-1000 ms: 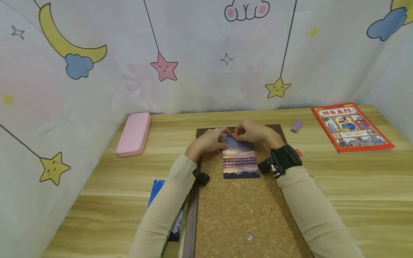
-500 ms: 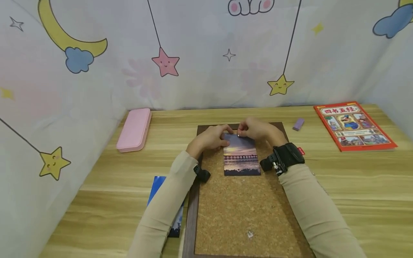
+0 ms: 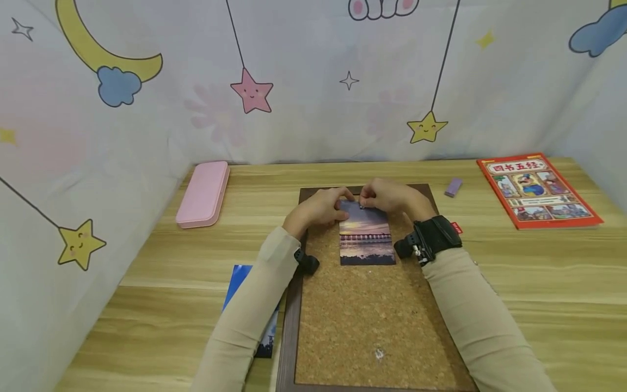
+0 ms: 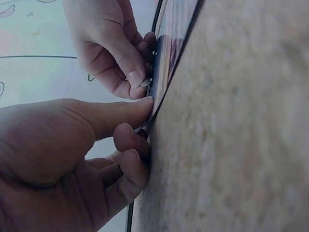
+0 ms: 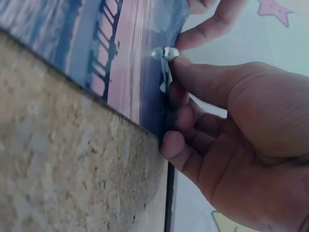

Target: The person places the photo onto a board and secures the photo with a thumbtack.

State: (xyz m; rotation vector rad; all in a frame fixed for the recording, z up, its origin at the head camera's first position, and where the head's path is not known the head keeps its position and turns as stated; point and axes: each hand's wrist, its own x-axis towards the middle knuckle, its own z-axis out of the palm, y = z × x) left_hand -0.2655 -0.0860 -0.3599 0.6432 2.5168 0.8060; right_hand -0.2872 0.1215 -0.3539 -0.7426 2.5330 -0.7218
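Note:
A sunset photo (image 3: pixel 366 239) of a pier over water lies near the far end of a framed cork board (image 3: pixel 352 316). My left hand (image 3: pixel 320 209) holds the photo's upper left corner, its thumb on the picture side and its fingers bent at the edge. Close beside it, my right hand (image 3: pixel 389 196) pinches a small shiny pushpin (image 5: pixel 170 53) between thumb and index finger. The pin stands at the photo's top edge, near the middle; its point is hidden. In the left wrist view, both hands meet along that edge.
A blue picture (image 3: pixel 237 277) lies left of the board, partly under the left sleeve. At the back left sits a pink case (image 3: pixel 203 193). A purple eraser-like block (image 3: pixel 453 187) and a red-bordered book (image 3: pixel 539 190) lie to the right. Another clear pin (image 3: pixel 379 354) shows low on the cork.
The right hand has shifted slightly along the photo's top edge, and the pin now shows below its fingertips. The left hand keeps its place at the corner. The head view has tilted down a little.

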